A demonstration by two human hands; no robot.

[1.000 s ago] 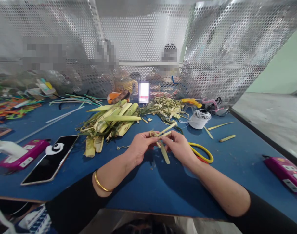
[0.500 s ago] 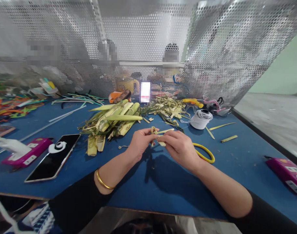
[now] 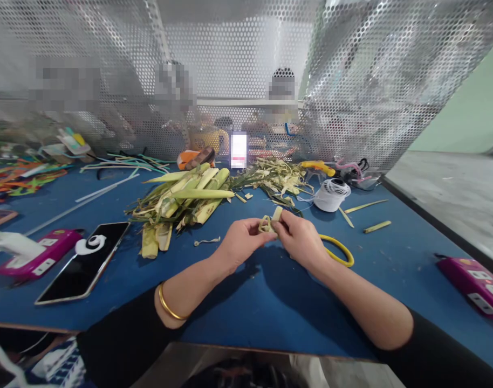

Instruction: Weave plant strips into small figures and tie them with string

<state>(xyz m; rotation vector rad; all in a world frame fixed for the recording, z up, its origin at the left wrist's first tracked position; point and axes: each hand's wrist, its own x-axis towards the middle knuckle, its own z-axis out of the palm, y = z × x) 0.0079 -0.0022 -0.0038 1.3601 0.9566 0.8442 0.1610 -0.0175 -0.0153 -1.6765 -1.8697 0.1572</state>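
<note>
Between my two hands, above the blue table, is a small loop woven from pale green leaf strips (image 3: 265, 223). My left hand (image 3: 242, 242) pinches the loop between thumb and fingers. A pale flat strip end (image 3: 278, 213) stands up from the fingers of my right hand (image 3: 303, 237), which is closed on it right beside the loop. Where the strip joins the loop is hidden by my fingers. Beyond my left hand lies a heap of cut green stalks (image 3: 190, 196). A yellow ring (image 3: 343, 250) rests on the table behind my right wrist.
A thread spool (image 3: 331, 196) stands at back right, near loose strips (image 3: 365, 206) and a pile of shredded leaves (image 3: 282, 175). At left are a phone (image 3: 84, 264) and a purple power strip (image 3: 44, 256); another power strip (image 3: 475, 280) is at right. A perforated screen (image 3: 238, 48) closes the back.
The woven loop has turned to face me more, and the strip now points upward instead of rightward. Both hands have moved closer together and slightly turned. The view has shifted a little.
</note>
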